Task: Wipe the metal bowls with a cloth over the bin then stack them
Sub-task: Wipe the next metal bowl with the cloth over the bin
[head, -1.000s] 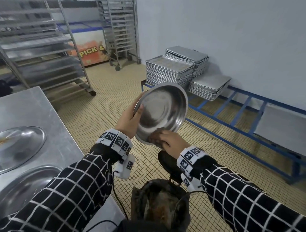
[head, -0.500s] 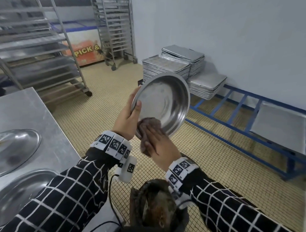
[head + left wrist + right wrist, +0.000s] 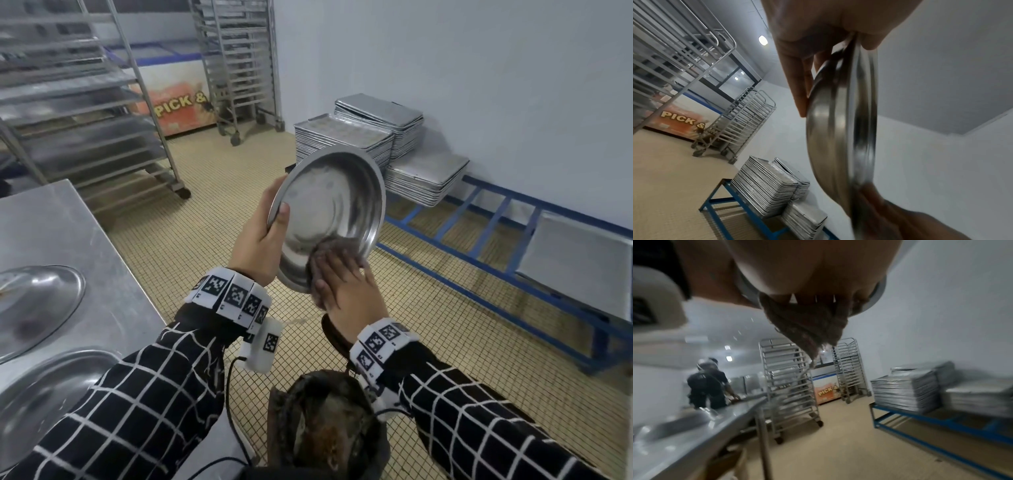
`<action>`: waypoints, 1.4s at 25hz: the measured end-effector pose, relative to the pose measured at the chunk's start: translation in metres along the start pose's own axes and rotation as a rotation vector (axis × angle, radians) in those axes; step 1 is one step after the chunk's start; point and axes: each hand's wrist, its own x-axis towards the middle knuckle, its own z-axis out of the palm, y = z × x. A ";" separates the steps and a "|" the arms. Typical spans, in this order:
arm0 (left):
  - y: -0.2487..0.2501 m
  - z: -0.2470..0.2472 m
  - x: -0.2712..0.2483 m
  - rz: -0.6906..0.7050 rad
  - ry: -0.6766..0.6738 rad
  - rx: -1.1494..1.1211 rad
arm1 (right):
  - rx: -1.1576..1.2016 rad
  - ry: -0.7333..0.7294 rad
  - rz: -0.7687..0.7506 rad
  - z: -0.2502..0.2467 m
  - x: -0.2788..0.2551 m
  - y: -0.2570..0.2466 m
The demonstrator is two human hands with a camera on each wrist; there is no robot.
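Note:
A shallow metal bowl (image 3: 332, 202) is held tilted, inside facing me, above the dark bin (image 3: 329, 428) on the floor. My left hand (image 3: 274, 219) grips its left rim, thumb inside and fingers behind. In the left wrist view the bowl (image 3: 838, 129) is seen edge-on under my left hand (image 3: 818, 40). My right hand (image 3: 346, 281) presses a brown cloth (image 3: 329, 248) flat against the bowl's lower inside with straight fingers. The cloth (image 3: 807, 321) hangs below the right hand (image 3: 797, 272) in the right wrist view. Two more metal bowls (image 3: 34, 301) (image 3: 44, 387) lie on the steel table (image 3: 51, 219) at my left.
Stacks of metal trays (image 3: 346, 140) sit on a low blue frame (image 3: 479, 274) along the wall to the right. Wheeled tray racks (image 3: 85, 102) (image 3: 239, 68) stand behind the table. A person (image 3: 707, 382) stands at the table's far end.
My right hand has slid the cloth along the bowl's lower inside, first left and then back right. The left hand has kept its grip and tipped the bowl a little more upright.

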 end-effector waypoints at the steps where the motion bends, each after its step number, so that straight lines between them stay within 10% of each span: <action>1: -0.004 -0.001 -0.002 -0.013 -0.024 0.009 | -0.109 -0.027 0.033 0.001 0.000 0.014; 15: -0.022 -0.010 -0.016 -0.474 -0.205 -0.186 | 0.636 0.200 0.370 -0.057 0.028 0.065; 24: -0.028 0.004 -0.042 -0.255 -0.071 -0.206 | 1.034 0.454 0.738 -0.033 0.011 0.026; 30: -0.024 0.001 -0.042 -0.404 0.148 -0.269 | 0.951 0.204 0.634 -0.029 -0.003 0.022; 35: -0.037 -0.012 -0.033 -0.321 0.076 -0.003 | 0.856 0.214 0.458 -0.032 -0.012 0.004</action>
